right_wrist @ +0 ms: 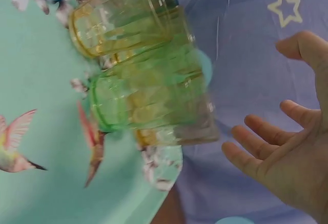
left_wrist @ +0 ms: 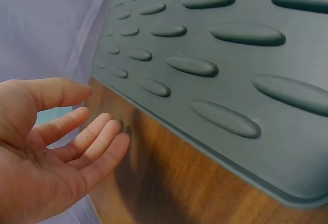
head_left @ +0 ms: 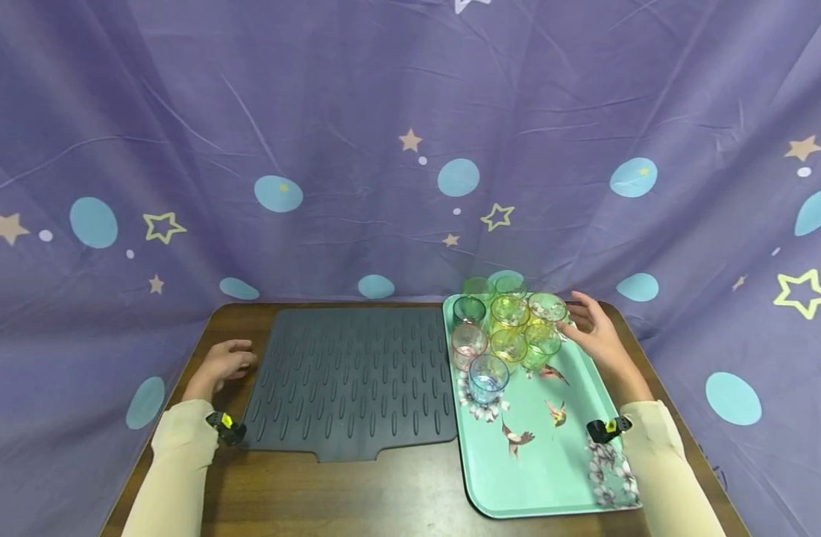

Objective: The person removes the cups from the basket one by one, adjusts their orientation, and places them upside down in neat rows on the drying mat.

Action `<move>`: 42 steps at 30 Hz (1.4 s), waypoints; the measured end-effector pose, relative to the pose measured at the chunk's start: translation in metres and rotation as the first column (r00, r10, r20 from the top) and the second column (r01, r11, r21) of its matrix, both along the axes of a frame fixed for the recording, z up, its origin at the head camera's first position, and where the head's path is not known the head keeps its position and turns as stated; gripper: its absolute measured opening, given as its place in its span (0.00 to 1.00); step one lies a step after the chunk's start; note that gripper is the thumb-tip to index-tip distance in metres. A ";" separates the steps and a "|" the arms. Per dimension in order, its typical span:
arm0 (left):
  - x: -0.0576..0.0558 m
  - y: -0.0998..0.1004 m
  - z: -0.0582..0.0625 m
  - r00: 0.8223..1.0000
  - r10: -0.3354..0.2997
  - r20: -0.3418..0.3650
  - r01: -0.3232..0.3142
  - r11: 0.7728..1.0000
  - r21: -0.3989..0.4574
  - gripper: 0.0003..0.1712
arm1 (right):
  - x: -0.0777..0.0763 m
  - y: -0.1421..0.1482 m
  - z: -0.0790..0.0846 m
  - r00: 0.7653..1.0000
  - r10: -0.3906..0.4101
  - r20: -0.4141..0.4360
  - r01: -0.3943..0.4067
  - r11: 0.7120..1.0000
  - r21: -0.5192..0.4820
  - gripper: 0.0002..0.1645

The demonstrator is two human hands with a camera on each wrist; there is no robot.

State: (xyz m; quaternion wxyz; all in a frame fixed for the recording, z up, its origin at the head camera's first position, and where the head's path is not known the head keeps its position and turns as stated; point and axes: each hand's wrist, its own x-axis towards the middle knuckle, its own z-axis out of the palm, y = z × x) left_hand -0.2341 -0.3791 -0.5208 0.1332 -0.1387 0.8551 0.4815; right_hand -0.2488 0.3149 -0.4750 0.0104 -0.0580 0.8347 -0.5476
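Observation:
My right hand (head_left: 594, 334) hovers at the right side of a group of coloured glasses, its fingers and thumb spread with nothing between them. Closest to it are a clear glass (head_left: 548, 307) at the back and a light green glass (head_left: 543, 345) in front. In the right wrist view the green glass (right_wrist: 148, 93) overlaps others behind it. Yellow, pink, dark green and blue glasses stand upright in the group, the blue glass (head_left: 488, 379) foremost. My left hand (head_left: 226, 362) is held over the table beside the mat's left edge, fingers loosely bent and holding nothing.
A dark grey ridged mat (head_left: 356, 380) with a front spout lies on the brown wooden table (head_left: 282, 488). Right beside it, a mint-green tray (head_left: 517, 485) with bird and flower prints carries the glasses. A purple curtain (head_left: 356, 149) hangs behind the table.

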 end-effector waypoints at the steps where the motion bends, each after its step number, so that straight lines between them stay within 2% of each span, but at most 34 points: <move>1: 0.000 -0.001 -0.001 1.000 -0.006 0.012 0.006 1.000 0.005 0.35 | 0.000 0.001 -0.003 1.000 0.001 0.009 -0.001 1.000 -0.004 0.51; 7: 0.002 -0.007 -0.007 0.999 -0.025 0.046 0.023 0.999 0.041 0.34 | 0.001 0.006 -0.023 0.998 -0.001 0.062 0.003 1.000 -0.024 0.52; 20: -0.001 -0.010 -0.013 0.995 0.020 0.095 -0.032 0.993 0.118 0.33 | 0.002 0.009 -0.064 0.986 0.027 0.164 -0.016 0.998 -0.069 0.54; 27: -0.003 -0.008 -0.019 0.996 0.032 0.078 -0.041 0.991 0.125 0.30 | 0.002 0.005 -0.071 0.979 0.038 0.203 -0.026 0.998 -0.063 0.55; 35: -0.006 -0.005 -0.019 0.999 0.005 0.052 -0.009 0.996 0.085 0.29 | 0.000 0.007 -0.075 0.977 0.043 0.208 -0.031 0.998 -0.060 0.54; 42: -0.003 -0.007 -0.023 0.999 -0.019 0.047 0.016 0.998 0.058 0.30 | -0.002 0.003 -0.083 0.976 0.047 0.213 -0.034 0.997 -0.066 0.53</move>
